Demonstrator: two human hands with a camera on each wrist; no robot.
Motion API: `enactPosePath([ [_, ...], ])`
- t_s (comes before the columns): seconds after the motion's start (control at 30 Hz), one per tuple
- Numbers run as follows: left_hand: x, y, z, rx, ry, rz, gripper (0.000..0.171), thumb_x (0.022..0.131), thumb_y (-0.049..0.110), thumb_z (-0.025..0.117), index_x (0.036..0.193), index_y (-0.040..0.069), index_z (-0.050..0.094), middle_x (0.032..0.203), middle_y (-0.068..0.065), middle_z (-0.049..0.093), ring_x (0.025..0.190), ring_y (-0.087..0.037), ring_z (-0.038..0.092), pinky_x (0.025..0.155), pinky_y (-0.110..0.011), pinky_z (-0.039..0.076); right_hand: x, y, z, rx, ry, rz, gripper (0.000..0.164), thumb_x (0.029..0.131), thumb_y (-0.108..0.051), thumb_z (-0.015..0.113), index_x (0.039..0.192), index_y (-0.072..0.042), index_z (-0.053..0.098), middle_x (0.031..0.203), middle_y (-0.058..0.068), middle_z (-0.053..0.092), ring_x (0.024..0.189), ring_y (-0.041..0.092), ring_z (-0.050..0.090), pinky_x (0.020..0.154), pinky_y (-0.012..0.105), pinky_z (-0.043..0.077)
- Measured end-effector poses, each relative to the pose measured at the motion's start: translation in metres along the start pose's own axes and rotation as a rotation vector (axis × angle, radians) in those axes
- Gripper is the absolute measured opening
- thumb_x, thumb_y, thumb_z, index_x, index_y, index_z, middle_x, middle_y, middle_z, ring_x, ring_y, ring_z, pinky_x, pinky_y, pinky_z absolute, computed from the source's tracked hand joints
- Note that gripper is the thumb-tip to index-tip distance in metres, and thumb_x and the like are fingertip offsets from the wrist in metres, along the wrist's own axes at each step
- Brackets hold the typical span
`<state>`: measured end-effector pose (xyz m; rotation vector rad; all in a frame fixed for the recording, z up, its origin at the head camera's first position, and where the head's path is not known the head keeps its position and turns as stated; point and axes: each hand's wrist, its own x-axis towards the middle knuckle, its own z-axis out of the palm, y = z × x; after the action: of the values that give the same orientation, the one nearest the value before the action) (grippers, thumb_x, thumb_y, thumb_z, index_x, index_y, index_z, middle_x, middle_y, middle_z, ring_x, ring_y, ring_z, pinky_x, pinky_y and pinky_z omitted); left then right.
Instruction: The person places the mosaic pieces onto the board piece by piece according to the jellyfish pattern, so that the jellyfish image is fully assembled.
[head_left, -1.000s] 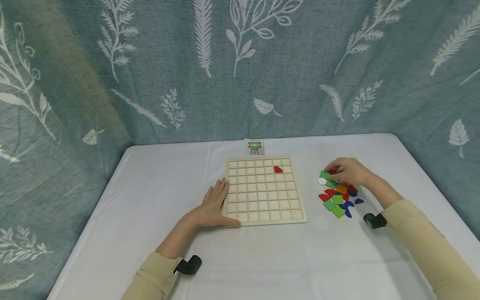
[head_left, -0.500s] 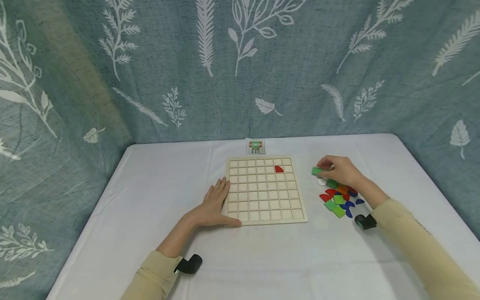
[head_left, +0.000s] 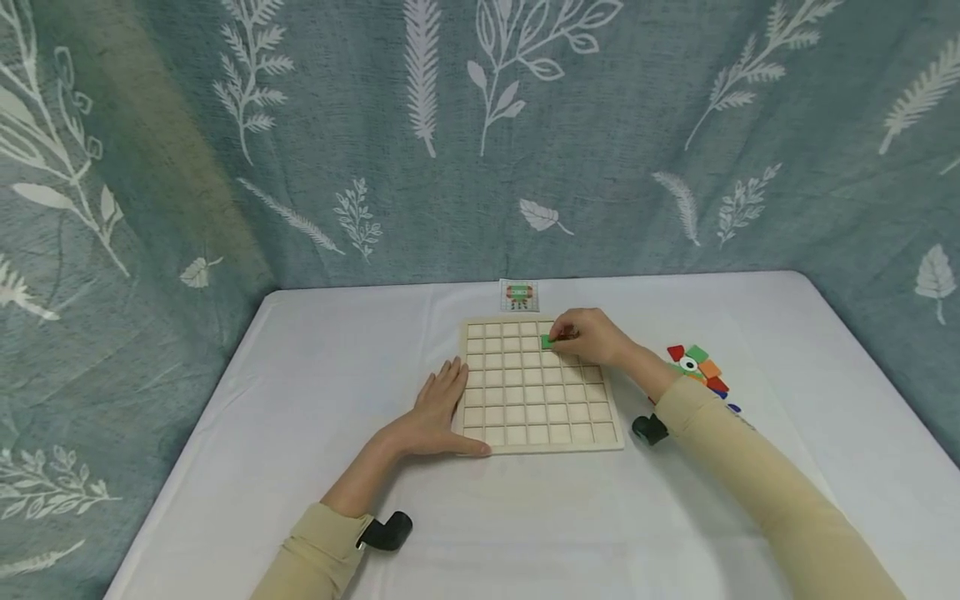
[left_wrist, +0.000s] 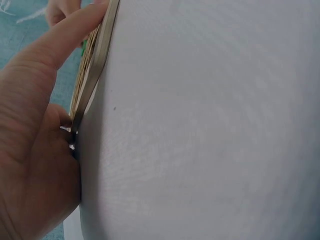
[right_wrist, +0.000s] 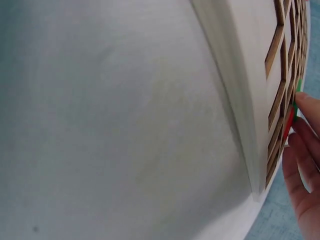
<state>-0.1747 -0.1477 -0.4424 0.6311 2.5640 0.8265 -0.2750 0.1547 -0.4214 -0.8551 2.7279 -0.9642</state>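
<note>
A wooden grid board lies flat on the table. My left hand rests against its left side, fingers straight and thumb along the near edge; the left wrist view shows the thumb on the board's rim. Over the board's far right part, my right hand pinches a green square tile between thumb and fingertips. In the right wrist view a red piece sits in the grid just beside that tile. The right hand hides this red piece in the head view.
Loose coloured pieces lie right of the board, partly behind the right sleeve. Among them is a white disc with a dark centre. A small picture card lies beyond the board. A patterned curtain hangs behind the table.
My right hand has picked up the green tile from the loose pieces and moved left with it to the board. The left hand stays at the board's edge.
</note>
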Motion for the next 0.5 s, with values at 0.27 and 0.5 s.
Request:
enactPosePath([
  [0.27, 0.001, 0.001, 0.001, 0.006, -0.008, -0.011, 0.13, 0.072, 0.056, 0.079, 0.154, -0.001, -0.003, 0.161, -0.017, -0.011, 0.147, -0.027, -0.014, 0.117, -0.045, -0.009, -0.005, -0.002, 0.001, 0.004, -0.03, -0.045, 0.015, 0.094, -0.009, 0.065, 0.106, -0.005, 0.074, 0.113, 0.012, 0.068, 0.103, 0.029, 0.063, 0.085, 0.042, 0.053],
  [0.5, 0.001, 0.0, 0.0, 0.002, -0.005, -0.015, 0.131, 0.071, 0.057, 0.08, 0.154, -0.001, -0.004, 0.161, -0.016, -0.011, 0.147, -0.027, -0.014, 0.117, -0.045, -0.009, -0.028, 0.008, -0.021, 0.06, 0.063, 0.007, 0.022, 0.099, -0.011, 0.058, 0.114, -0.004, 0.072, 0.126, 0.017, 0.062, 0.117, 0.034, 0.056, 0.088, 0.045, 0.052],
])
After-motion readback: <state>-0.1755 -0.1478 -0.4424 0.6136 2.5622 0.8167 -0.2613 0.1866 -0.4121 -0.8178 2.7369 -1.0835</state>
